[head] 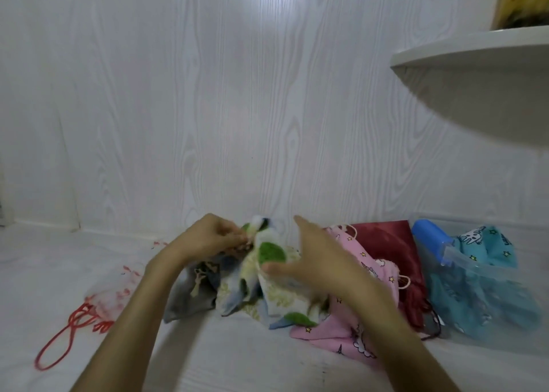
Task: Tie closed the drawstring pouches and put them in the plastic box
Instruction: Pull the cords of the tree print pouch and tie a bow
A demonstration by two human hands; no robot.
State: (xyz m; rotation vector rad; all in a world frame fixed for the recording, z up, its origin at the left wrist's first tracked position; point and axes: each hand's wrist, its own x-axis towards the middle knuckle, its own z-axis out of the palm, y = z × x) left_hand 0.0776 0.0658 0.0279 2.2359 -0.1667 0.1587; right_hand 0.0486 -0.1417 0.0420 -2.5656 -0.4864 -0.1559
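Head view: my left hand (208, 238) pinches the gathered top of the cream cloth pouch with green patches (269, 261); my right hand (315, 261), fingers spread, rests against its side. Clear plastic box (481, 290) stands far right, holding a teal pouch (487, 246)

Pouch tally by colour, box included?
White with red cord: 1
Grey: 1
Green-spotted: 1, left hand pinching its top
Pink: 1
Dark red: 1
Teal, in the box: 1
Total: 6
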